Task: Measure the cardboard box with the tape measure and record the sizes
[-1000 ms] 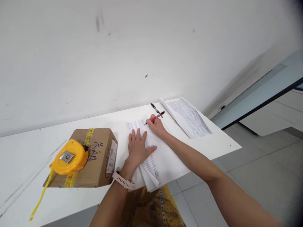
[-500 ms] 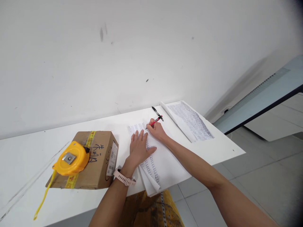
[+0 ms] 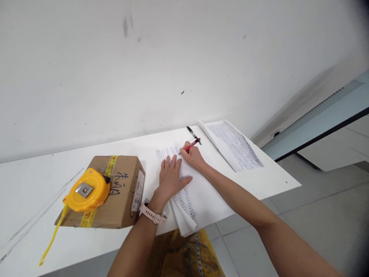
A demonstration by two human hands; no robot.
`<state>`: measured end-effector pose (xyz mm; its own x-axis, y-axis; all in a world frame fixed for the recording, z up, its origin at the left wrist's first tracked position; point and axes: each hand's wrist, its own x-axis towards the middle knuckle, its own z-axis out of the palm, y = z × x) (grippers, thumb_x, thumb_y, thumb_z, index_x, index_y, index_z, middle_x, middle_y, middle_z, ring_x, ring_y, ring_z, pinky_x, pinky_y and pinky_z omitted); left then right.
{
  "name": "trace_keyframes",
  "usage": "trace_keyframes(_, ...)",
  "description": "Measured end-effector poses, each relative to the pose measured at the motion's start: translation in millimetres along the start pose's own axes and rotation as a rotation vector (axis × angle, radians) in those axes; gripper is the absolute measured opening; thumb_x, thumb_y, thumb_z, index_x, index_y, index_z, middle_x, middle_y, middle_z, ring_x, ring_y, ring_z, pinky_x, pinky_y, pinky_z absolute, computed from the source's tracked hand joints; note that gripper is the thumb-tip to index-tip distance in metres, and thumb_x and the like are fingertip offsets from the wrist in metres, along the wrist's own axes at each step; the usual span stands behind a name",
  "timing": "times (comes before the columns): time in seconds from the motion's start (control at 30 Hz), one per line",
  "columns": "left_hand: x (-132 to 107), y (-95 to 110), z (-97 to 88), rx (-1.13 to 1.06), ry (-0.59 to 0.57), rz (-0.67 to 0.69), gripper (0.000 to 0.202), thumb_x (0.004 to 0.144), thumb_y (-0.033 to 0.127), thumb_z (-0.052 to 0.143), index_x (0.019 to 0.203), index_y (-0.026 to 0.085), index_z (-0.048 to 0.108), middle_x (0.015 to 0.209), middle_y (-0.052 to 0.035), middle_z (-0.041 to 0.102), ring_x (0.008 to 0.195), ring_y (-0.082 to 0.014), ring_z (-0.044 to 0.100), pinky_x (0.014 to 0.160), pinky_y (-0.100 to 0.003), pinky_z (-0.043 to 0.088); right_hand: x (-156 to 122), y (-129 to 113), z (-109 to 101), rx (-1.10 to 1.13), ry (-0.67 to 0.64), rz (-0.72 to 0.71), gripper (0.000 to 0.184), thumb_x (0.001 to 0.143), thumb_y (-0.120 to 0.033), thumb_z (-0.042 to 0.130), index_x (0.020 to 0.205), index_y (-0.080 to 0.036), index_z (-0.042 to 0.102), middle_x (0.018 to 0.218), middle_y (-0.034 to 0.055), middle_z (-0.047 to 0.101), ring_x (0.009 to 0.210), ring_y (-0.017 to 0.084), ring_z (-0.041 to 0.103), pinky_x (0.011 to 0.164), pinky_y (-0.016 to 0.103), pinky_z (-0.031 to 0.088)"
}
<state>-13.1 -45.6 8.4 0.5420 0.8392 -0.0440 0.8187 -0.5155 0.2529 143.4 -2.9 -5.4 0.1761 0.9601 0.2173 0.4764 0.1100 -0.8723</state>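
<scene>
My right hand has a narrow grip, thumb and fingers closed around the red pen, its tip at the far end of the sheets. My left hand is flat on them, fingers spread and holding nothing, a pink band at its wrist. The sheets lie across the bench from near its back edge to its front edge, their near corner curled up; the rows on them are too small to read. Near the back edge lies the black pen, and by the back right corner a marked paper. Left of my hands, near the front edge, sits the box, the tape measure on top, its yellow strap trailing towards the front edge
</scene>
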Motion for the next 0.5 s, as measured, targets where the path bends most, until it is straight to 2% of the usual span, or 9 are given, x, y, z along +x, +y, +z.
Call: trace_keyframes(0.5, 0.6, 0.6, 1.6, 0.001, 0.003, -0.001, 0.082, 0.086, 0.066, 0.048, 0.149, 0.015, 0.038, 0.163, -0.0088, 0.026, 0.151, -0.0345, 0.014, 0.122, -0.048, 0.011, 1.3, 7.9, 1.9, -0.009, -0.007, -0.023, 0.020, 0.079, -0.029, 0.051, 0.067, -0.025, 0.037, 0.055, -0.0054, 0.046, 0.053, 0.014, 0.043, 0.055, 0.028, 0.031)
